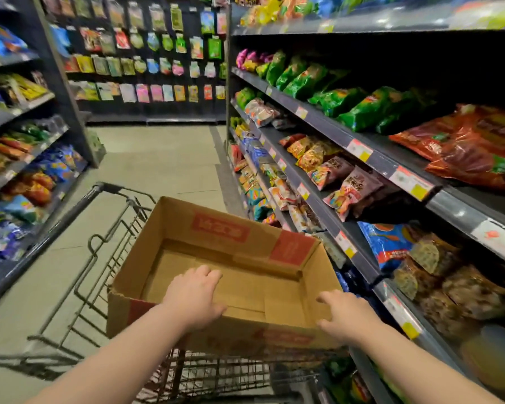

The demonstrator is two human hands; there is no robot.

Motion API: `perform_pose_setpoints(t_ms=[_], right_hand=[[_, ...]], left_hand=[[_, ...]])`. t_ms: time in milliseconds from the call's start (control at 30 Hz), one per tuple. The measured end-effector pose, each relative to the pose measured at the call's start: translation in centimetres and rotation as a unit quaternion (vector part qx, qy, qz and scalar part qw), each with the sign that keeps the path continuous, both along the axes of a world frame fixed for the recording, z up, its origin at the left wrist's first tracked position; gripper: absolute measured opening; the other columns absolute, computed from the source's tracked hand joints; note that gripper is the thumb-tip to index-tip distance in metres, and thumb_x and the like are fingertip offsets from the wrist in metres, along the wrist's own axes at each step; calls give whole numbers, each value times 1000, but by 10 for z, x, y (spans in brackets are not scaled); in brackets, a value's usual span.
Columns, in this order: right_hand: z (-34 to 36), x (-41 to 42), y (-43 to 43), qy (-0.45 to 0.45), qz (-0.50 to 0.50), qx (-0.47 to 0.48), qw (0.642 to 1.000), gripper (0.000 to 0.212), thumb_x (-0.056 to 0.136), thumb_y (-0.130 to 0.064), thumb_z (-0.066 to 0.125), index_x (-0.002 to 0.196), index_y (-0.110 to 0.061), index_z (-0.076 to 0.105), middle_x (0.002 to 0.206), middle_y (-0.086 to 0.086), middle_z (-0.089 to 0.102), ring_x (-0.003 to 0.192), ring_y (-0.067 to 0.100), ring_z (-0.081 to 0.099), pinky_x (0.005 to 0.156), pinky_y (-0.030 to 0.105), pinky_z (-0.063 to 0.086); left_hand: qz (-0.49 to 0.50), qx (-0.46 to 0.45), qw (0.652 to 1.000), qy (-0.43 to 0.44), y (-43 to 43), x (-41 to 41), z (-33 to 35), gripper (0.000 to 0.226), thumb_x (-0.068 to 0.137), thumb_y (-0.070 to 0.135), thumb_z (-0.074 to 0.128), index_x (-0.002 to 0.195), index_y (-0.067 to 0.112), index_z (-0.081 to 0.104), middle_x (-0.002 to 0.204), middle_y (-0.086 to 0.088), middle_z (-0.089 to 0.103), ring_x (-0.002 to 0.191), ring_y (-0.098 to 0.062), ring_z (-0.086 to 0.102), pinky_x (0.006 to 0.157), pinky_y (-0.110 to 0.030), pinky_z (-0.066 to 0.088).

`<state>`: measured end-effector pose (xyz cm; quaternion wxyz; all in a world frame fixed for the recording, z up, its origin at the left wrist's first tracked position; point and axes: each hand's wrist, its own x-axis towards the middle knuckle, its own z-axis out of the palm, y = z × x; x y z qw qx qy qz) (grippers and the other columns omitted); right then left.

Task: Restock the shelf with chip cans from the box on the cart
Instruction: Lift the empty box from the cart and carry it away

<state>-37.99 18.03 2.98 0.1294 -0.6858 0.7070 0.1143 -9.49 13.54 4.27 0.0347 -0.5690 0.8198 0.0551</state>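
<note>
Left hand (194, 295) and right hand (344, 314), both open, at the cardboard box (216, 228) on the cart (114, 228).
The left hand lies over the box's near rim, fingers straight and spread, gripping nothing. The right hand is at its near right corner, fingers splayed, also gripping nothing. The brown box, printed with red panels, sits open-topped in the wire cart, bare bottom flaps showing. Beyond, on the right, the shelf (362, 158) holds snack bags.

Cardboard box (216, 225) sits open-topped on wire cart (108, 228), its bare inner floor showing. Left grip (194, 295) palm down over the box's near rim, fingers straight. Right grip (344, 313) fingers spread at near right corner; contact unclear. Shelf (327, 123) of snack bags just right of cart.
</note>
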Motion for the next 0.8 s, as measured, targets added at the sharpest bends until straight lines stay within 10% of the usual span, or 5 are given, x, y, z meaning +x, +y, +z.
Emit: perform_pose_setpoints(t_ms=[800], right_hand=[[-72, -38, -129, 5, -171, 113, 979, 55, 91, -39, 50, 141, -27, 32, 145, 0, 36, 130, 26, 40, 101, 40, 40]], left_hand=[[239, 7, 971, -21, -185, 124, -49, 104, 78, 60, 62, 153, 16, 5, 157, -17, 12, 144, -34, 16, 118, -43, 20]])
